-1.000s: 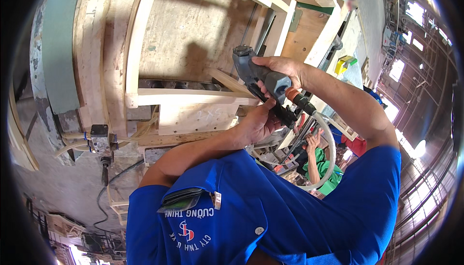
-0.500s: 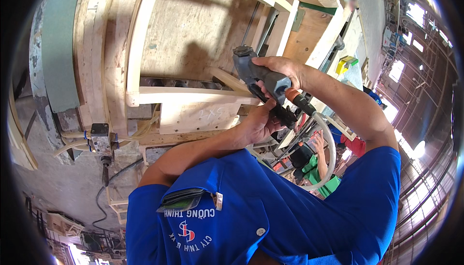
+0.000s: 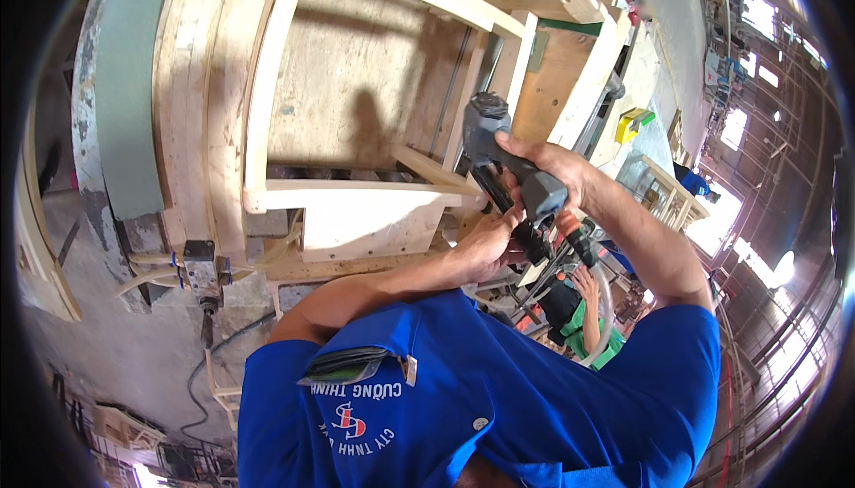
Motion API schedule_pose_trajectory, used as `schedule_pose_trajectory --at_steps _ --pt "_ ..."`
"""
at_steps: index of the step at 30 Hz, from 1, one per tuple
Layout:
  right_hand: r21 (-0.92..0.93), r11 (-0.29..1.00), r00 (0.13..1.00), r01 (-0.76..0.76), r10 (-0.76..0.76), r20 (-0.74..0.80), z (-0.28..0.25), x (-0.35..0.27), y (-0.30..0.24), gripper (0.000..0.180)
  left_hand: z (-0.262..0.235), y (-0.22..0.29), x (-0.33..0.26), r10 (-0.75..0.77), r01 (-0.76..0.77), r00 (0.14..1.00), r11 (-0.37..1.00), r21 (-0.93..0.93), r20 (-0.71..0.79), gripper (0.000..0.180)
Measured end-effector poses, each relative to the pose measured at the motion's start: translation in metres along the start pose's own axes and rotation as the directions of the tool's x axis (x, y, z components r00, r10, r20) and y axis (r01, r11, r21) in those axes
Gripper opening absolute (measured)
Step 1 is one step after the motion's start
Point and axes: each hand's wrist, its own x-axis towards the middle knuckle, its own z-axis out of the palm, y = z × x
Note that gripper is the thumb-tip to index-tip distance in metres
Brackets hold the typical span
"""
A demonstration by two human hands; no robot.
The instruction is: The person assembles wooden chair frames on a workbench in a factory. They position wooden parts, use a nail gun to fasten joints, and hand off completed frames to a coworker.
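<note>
My right hand [image 3: 561, 166] is wrapped around the grey body of an air nail gun [image 3: 541, 192], with its thumb along the top. Lower down, my left hand [image 3: 485, 248] is closed at the gun's dark magazine [image 3: 499, 187], its fingers partly hidden. A clear air hose [image 3: 605, 310] hangs from the gun's orange and black coupling [image 3: 574, 237]. The gun is held tilted above the right end of a pale wooden frame [image 3: 356, 196], and its nose points away from me. Whether the nose touches wood I cannot tell.
Thick wooden boards [image 3: 200, 87] and a grey-green panel [image 3: 129, 96] line the left. An air valve with tubes [image 3: 201, 270] sits at the lower left. A yellow-and-green item [image 3: 631, 125] lies at right. A co-worker in green [image 3: 592, 314] is behind my right arm.
Both hands have carried the nail gun to the right, and it has turned a little more upright. The whole view has shifted slightly, and the wooden frame appears a bit lower.
</note>
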Motion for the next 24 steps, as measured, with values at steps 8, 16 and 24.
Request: schedule_pose_trajectory --at_steps 8,16,24 --pt "0.229 0.669 0.707 0.707 -0.676 -0.209 -0.044 -0.001 0.011 0.021 -0.003 0.092 0.076 0.584 -0.294 0.810 0.326 0.899 0.053 0.044" --pt "0.144 0.463 0.482 0.874 -0.798 -0.363 -0.044 0.033 -0.050 0.020 0.012 0.178 0.117 0.602 -0.232 0.789 0.109 0.967 0.121 0.046" --pt "0.125 0.529 0.536 0.839 -0.766 -0.355 -0.048 0.036 -0.060 0.022 0.023 0.180 0.108 0.595 -0.147 0.803 0.179 0.973 0.012 0.045"
